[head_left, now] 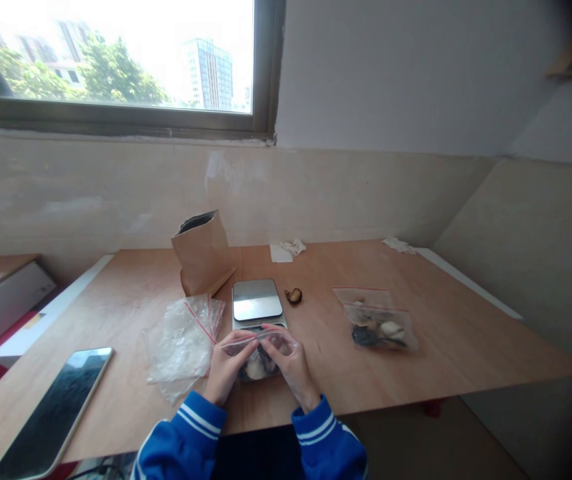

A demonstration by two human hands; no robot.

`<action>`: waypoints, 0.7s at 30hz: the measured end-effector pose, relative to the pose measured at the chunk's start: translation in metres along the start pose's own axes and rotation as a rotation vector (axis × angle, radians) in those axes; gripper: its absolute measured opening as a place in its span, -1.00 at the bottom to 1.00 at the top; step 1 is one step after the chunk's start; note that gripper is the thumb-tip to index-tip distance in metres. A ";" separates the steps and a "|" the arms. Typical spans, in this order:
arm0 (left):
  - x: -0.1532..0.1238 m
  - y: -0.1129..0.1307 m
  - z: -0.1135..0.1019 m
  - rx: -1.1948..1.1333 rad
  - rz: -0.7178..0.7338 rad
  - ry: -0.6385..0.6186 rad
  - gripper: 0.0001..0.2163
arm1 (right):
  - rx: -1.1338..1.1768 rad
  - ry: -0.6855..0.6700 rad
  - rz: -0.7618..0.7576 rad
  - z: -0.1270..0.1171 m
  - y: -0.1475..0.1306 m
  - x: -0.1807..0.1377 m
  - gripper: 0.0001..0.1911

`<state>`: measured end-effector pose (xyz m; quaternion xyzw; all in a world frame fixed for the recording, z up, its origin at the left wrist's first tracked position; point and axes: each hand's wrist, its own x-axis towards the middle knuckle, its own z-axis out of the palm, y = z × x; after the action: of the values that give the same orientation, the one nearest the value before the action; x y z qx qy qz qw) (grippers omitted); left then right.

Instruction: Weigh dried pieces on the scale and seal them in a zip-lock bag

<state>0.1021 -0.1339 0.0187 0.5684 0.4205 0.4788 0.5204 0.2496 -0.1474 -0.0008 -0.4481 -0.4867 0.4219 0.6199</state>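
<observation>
My left hand [227, 371] and my right hand [291, 370] both pinch the top edge of a small clear zip bag [260, 353] with dark and pale pieces inside. The bag is held just above the near edge of the wooden table [131, 300], in front of a small digital scale [257, 301] with a shiny steel plate. Both sleeves are blue with white stripes.
A pile of empty clear zip bags [183, 340] lies left of my hands. A brown paper bag [203, 253] stands open behind the scale. A loose brown piece [293, 296] and a filled zip bag [379, 327] lie to the right. A phone [51, 413] lies near left.
</observation>
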 end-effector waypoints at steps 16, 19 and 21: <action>-0.001 -0.002 -0.001 0.033 -0.006 0.051 -0.76 | -0.008 0.026 -0.025 0.004 0.006 -0.001 -0.75; -0.001 0.001 -0.002 0.023 -0.017 0.052 -0.75 | -0.003 0.025 -0.017 0.003 -0.001 -0.002 -0.72; -0.001 0.003 -0.002 0.005 -0.020 0.046 -0.74 | 0.012 0.022 -0.008 0.003 -0.005 -0.002 -0.67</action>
<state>0.0996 -0.1342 0.0213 0.5544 0.4390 0.4856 0.5140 0.2471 -0.1502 0.0044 -0.4472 -0.4790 0.4175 0.6295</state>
